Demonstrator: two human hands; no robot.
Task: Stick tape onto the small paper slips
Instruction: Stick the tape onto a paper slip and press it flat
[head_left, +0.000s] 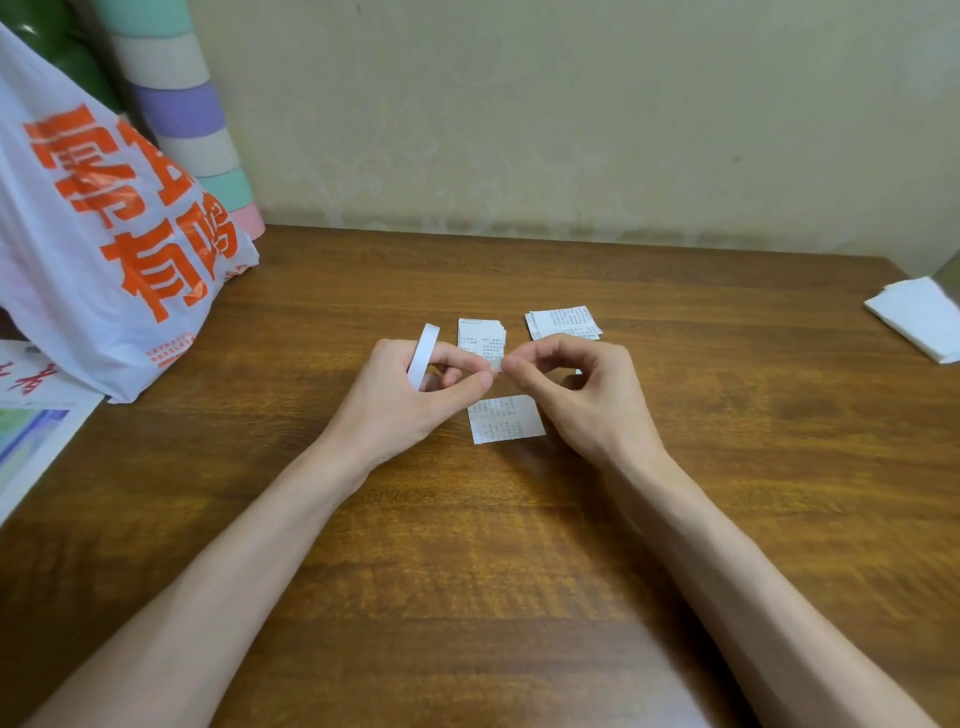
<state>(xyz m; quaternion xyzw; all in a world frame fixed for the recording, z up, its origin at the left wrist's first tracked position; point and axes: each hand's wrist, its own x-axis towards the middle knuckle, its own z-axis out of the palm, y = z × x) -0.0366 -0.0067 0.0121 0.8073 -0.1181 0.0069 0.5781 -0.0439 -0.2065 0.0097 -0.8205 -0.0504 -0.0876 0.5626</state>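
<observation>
Fingers (480, 382) of the left hand (410, 400) and fingers (517, 366) of the right hand (587, 395) are both closed tight, pinching the same tape end (497, 365) between thumb and forefinger. They meet tip to tip just above the lone slip (506, 420). The white tape roll (423, 353) hangs around the left hand's fingers, up and left of the lone slip. That slip lies flat on the bench (519, 545), printed side up, with nobody touching it. Just behind it sits one small slip stack (480, 335), and a second slip stack (563, 322) is behind and a bit to the right. Far left of the lone slip there's a white plastic bag (104, 234) with orange lettering, and far right a pile of white sheets (919, 319).
</observation>
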